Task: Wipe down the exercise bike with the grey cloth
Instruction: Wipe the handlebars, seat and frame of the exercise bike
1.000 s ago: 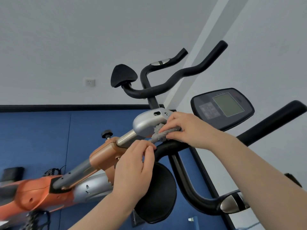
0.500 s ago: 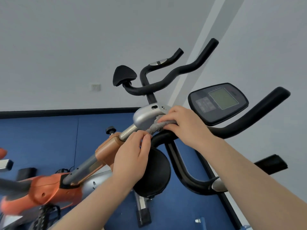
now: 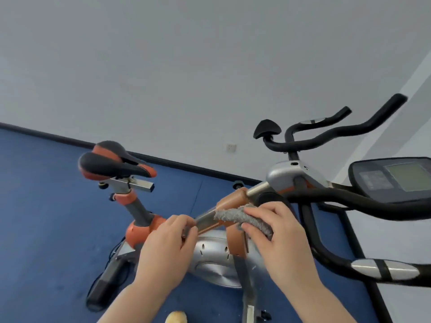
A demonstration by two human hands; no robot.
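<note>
The fuzzy grey cloth (image 3: 242,219) lies draped over the slanted grey metal frame tube (image 3: 207,217) of the orange-and-silver exercise bike (image 3: 217,255), just where the tube enters the tan-orange plastic clamp collar (image 3: 235,238). The right hand (image 3: 282,241) holds the cloth, fingers curled over its upper side and thumb tucked under its lower edge, so the fabric wraps partly round the tube. The left hand (image 3: 168,243) sits lower on the same tube, fingers and thumb pinched around it just beside the cloth's free end; whether it also catches a bit of cloth cannot be told. To do this stroke well, the cloth should probably be kept wrapped around the tube and drawn along its length, with the wrist turned to reach the underside, while the left hand steadies the frame. The collar's edges and the seam where tube meets collar likely trap dust and deserve a slower pass. Beyond the hands stand the black-and-orange padded saddle (image 3: 116,164) on its post to the left, the curved black foam handlebars (image 3: 331,134) and the dark console with a grey screen (image 3: 394,178) to the right, all over a blue floor mat (image 3: 46,206).
</note>
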